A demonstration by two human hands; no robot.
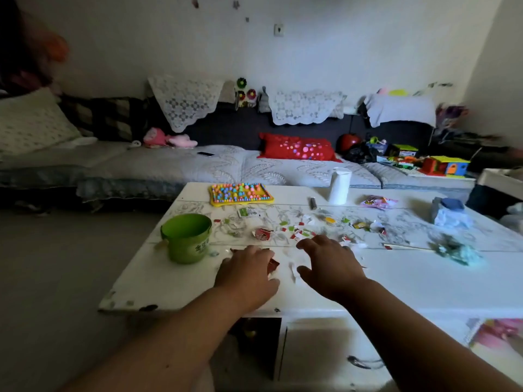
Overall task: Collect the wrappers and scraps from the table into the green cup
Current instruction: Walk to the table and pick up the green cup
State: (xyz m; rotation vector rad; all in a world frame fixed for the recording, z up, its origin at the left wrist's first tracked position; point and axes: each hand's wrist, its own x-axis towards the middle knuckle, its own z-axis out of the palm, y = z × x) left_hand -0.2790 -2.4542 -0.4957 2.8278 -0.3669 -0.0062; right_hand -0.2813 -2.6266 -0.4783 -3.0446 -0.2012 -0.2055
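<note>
1. Reaching over the near edge of the white bench (pixel 424 281), both forearms come in side by side. The left grip (pixel 249 268) is curled palm down, and its fingers seem to pinch a red wrapper (pixel 274 263), a glossy, creased bit of foil, though shadow hides the contact.
2. The right grip (pixel 329 264) hovers flat with its fingers spread and holding nothing. Thin torn white scraps (pixel 294 268) lie between the two hands.
3. The green cup (pixel 186 239) stands upright near the bench's left end, mouth open. It is a smooth plastic tub, wider at the rim. It lies to the left of the left grip and slightly beyond it, close by, so that hand is much the nearer; the right would have to cross over.
4. Beyond the fingers, small scraps (pixel 300 232) of red, green and white paper are strewn in a band running left to right across the patterned bench top, with a crumpled red packet (pixel 262 233) among them.
5. Farther back lie a green-and-white sachet (pixel 247 212), a pink snack bag (pixel 376 200), a yellow tray of coloured pegs (pixel 240 193) and an upright white roll (pixel 339 185).
</note>
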